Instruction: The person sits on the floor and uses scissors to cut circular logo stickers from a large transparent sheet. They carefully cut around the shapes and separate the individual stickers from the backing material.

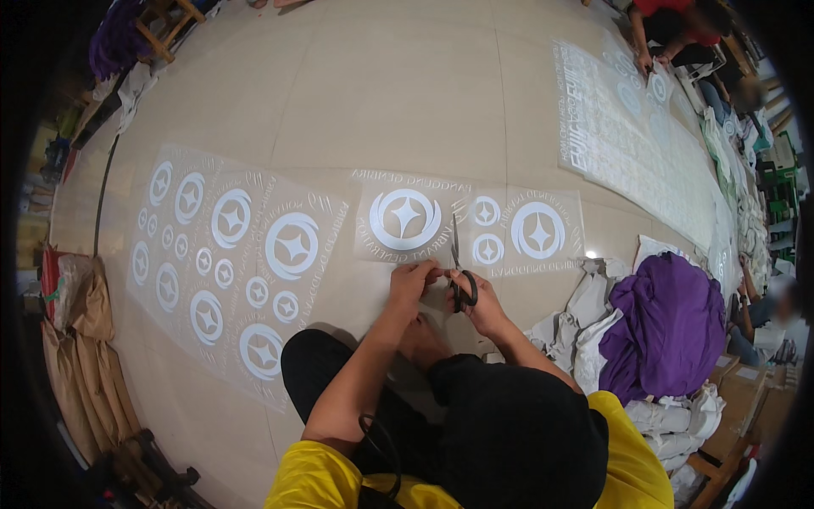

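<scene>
My right hand (484,310) has its fingers through the black handles of a pair of scissors (455,245). The blades point away from me, over the gap between two pieces of printed transfer film. My left hand (412,282) is at the near edge of the middle film piece (364,239), its bent fingers close to my right thumb; whether they pinch anything is hidden. That piece bears a large white ring-and-star emblem (405,219) and lettering. To its right lies another film piece (575,219) with one large and two small emblems.
A larger film sheet (184,254) with several emblems lies at left. Long printed sheets (636,159) extend at right, with a person (677,32) handling film beyond them. Purple fabric (664,327) and white wrapping (588,305) are heaped at near right; brown paper packages (89,356) stand at far left.
</scene>
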`<state>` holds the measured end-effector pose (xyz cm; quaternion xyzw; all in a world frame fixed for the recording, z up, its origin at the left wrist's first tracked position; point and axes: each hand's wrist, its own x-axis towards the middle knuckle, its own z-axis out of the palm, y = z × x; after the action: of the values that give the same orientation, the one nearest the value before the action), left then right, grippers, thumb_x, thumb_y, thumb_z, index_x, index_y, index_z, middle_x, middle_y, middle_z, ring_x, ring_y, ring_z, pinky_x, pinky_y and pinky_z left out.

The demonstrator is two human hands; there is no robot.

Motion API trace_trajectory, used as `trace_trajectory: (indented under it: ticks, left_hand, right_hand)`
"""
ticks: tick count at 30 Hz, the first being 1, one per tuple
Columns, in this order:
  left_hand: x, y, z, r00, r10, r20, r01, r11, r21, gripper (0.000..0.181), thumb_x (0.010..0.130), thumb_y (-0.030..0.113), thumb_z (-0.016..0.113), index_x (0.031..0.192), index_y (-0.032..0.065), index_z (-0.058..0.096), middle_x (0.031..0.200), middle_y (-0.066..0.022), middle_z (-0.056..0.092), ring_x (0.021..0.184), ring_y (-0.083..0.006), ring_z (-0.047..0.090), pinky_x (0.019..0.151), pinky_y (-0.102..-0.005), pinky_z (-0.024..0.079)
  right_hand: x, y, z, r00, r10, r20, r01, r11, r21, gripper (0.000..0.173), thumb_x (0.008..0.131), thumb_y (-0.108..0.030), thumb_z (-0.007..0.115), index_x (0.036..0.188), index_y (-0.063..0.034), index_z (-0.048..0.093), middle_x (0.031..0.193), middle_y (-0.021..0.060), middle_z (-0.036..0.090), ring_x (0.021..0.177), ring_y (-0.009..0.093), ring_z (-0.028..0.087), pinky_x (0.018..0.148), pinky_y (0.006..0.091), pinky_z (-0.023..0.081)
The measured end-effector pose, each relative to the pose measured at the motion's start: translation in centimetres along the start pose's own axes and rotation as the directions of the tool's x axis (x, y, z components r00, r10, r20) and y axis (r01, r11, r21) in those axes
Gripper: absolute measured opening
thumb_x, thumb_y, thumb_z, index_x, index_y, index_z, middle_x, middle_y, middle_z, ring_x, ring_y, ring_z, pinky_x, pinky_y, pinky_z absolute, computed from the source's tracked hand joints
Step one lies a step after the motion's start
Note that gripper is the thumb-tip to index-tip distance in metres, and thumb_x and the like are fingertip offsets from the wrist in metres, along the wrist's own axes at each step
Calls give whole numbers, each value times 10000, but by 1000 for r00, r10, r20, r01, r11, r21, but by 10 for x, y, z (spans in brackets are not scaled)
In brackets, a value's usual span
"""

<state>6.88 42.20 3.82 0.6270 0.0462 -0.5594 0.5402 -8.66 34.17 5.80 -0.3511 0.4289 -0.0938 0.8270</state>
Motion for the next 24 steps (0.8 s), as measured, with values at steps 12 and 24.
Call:
trace_trajectory:
  ticks: [12, 24]
  left_hand:
    - [-5, 9, -4, 998, -37, 41, 36, 999, 26, 270, 909, 333, 712, 965, 70, 725, 899, -23, 736, 814, -96, 640, 694, -268, 436]
    - [-5, 13, -8, 995, -54, 80, 44, 991, 123, 262, 913, 337, 711, 982, 85, 726, 890, -3, 723, 823, -79, 638, 725, -268, 455]
  right_hand:
    - [1, -21, -7, 998, 56, -33, -57, 998, -35, 433, 942, -400, 691, 1147, -21, 650, 771, 27, 645, 636, 133, 605, 603, 260, 501]
    - [9, -17, -17, 999, 33, -29, -34, 997, -68, 376, 933, -376, 710, 1098, -41, 667, 756, 16, 643, 618, 123, 592, 568, 246, 459]
